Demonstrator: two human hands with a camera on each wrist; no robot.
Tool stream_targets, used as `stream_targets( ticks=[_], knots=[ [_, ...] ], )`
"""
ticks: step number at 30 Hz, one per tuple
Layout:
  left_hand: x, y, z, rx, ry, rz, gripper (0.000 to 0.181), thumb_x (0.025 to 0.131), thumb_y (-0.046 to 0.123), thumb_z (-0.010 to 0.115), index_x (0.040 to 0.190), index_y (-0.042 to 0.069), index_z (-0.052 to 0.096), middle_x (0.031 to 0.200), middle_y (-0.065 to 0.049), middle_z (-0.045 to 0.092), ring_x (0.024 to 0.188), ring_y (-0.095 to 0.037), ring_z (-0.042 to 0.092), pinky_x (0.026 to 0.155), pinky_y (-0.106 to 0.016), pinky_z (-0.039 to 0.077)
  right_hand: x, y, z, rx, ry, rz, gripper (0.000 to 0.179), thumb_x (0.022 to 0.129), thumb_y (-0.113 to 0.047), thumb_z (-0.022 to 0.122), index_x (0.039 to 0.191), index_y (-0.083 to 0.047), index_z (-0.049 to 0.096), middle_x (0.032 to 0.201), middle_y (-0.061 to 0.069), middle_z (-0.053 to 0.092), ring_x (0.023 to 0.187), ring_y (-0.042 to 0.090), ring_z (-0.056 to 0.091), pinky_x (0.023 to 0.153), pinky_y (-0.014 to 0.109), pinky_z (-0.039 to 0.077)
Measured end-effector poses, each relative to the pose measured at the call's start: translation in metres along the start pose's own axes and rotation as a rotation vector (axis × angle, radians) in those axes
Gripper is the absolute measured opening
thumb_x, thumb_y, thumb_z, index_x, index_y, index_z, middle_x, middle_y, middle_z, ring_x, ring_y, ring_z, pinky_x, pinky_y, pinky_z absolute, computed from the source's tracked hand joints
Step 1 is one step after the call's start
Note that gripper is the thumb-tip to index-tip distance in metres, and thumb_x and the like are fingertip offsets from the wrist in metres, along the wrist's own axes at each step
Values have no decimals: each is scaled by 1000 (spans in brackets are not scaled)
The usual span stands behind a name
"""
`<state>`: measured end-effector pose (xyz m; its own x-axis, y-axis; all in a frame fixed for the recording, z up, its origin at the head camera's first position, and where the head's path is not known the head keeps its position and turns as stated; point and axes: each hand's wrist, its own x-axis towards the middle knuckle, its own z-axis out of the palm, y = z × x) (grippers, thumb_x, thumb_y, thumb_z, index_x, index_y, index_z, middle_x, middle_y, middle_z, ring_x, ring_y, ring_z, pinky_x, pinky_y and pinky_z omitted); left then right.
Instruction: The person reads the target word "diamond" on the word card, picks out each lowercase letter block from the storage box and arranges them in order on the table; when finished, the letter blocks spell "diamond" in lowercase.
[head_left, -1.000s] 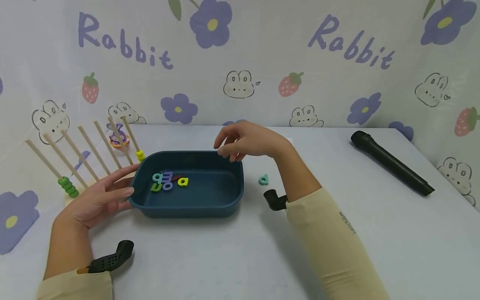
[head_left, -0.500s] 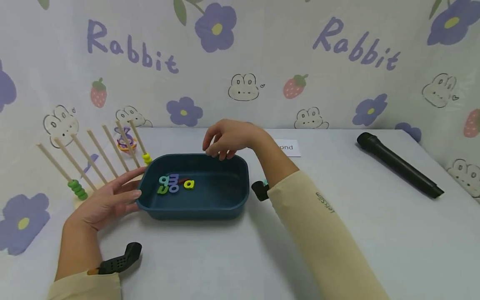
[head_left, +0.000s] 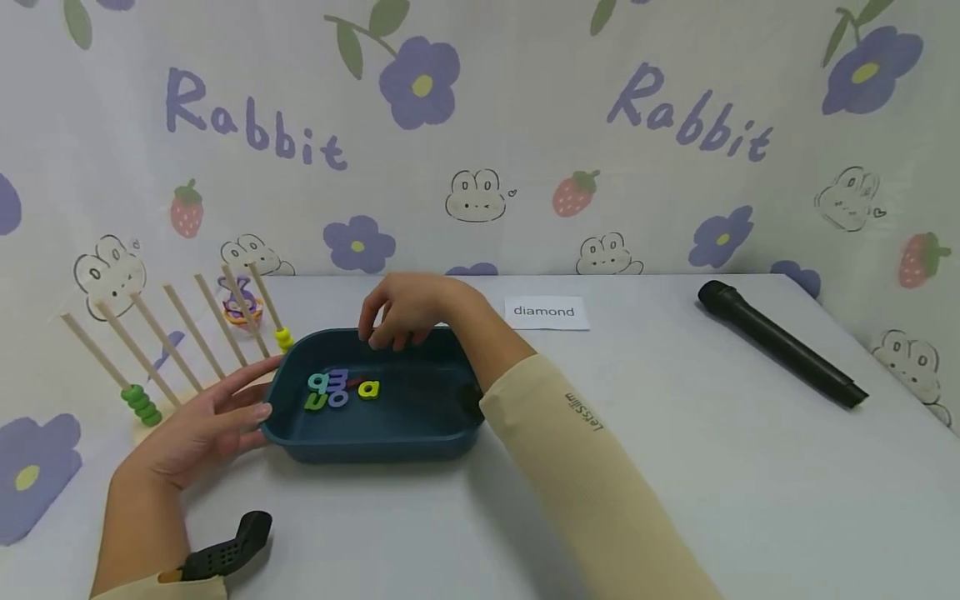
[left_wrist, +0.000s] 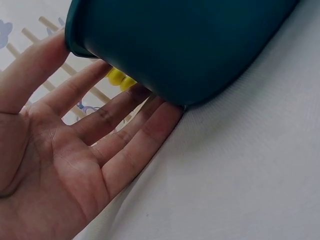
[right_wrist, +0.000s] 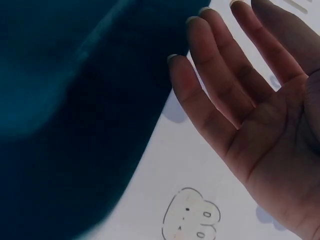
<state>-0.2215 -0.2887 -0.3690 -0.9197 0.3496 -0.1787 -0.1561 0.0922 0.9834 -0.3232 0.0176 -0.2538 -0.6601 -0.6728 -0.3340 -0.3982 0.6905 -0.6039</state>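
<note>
My left hand [head_left: 202,425] rests against the left end of a dark blue-teal basin [head_left: 375,450]. In the left wrist view its fairly straight fingers [left_wrist: 132,150] touch the basin wall, thumb at the rim. My right hand [head_left: 412,304] hovers over the basin's back rim, fingers loosely bent and holding nothing; the right wrist view shows a bare palm. Several plastic letters lie inside the basin at left: a yellow "a" [head_left: 368,390], a teal "q" [head_left: 318,382], a purple "m" [head_left: 339,377], a purple "o" [head_left: 339,399] and a green "u" [head_left: 315,402]. A red piece is partly hidden.
Behind my left hand stands a rack of wooden rods [head_left: 180,325] with green beads [head_left: 141,405] and yellow beads [head_left: 284,339]. A card reading "diamond" [head_left: 546,312] lies behind the right forearm. A black microphone [head_left: 780,342] lies at right.
My right hand has moved left, from the basin's right back corner along its back rim. The "diamond" card has come into view; the teal "d" on the table is now hidden. My left hand stays put.
</note>
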Motion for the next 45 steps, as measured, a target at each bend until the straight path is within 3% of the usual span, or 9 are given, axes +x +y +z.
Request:
stream_targets(
  ticks=[5, 13, 22, 32, 38, 45],
  knots=[
    [3, -4, 4, -19, -16, -2, 69, 106, 15, 58, 165, 27, 25, 170, -21, 14, 124, -6, 62, 98, -31, 57, 7, 5, 8, -17, -29, 34, 25, 98, -19, 70, 123, -16, 74, 114, 3, 73, 105, 22, 70, 92, 40, 59],
    [1, -4, -2, -47, -1, -1, 69, 106, 12, 57, 165, 26, 26, 165, -17, 22, 121, -10, 65, 96, -32, 59, 21, 2, 17, -51, -65, 76, 32, 97, -19, 72, 129, -16, 73, 111, -2, 71, 102, 17, 67, 92, 38, 58],
    [-4, -6, -2, -34, 5, -26, 69, 106, 15, 58, 165, 27, 25, 169, -22, 15, 121, -9, 65, 97, -32, 58, 40, 1, 38, -85, -178, 56, 40, 98, -21, 71, 138, -18, 67, 139, 3, 64, 120, 16, 62, 105, 48, 54],
    [0, 0, 0, -6, 4, -17, 68, 105, 17, 59, 164, 30, 27, 170, -19, 17, 125, -7, 61, 99, -29, 57, 46, 2, 40, -152, -100, 77, 36, 97, -16, 73, 133, -17, 71, 132, 0, 65, 112, 13, 64, 89, 32, 60],
    [-2, 2, -1, -19, 8, -14, 69, 105, 15, 59, 164, 28, 26, 169, -21, 17, 122, -8, 64, 97, -30, 58, 47, 1, 42, -147, -83, 38, 32, 97, -11, 72, 128, -14, 73, 126, 1, 68, 104, 15, 67, 86, 34, 61],
    [-3, 2, -1, -20, 5, -19, 68, 106, 16, 58, 164, 29, 27, 170, -20, 16, 122, -8, 65, 97, -29, 58, 52, -2, 47, -221, -85, 49, 32, 95, -7, 73, 125, -19, 74, 117, -1, 70, 93, 15, 68, 77, 28, 58]
  ],
)
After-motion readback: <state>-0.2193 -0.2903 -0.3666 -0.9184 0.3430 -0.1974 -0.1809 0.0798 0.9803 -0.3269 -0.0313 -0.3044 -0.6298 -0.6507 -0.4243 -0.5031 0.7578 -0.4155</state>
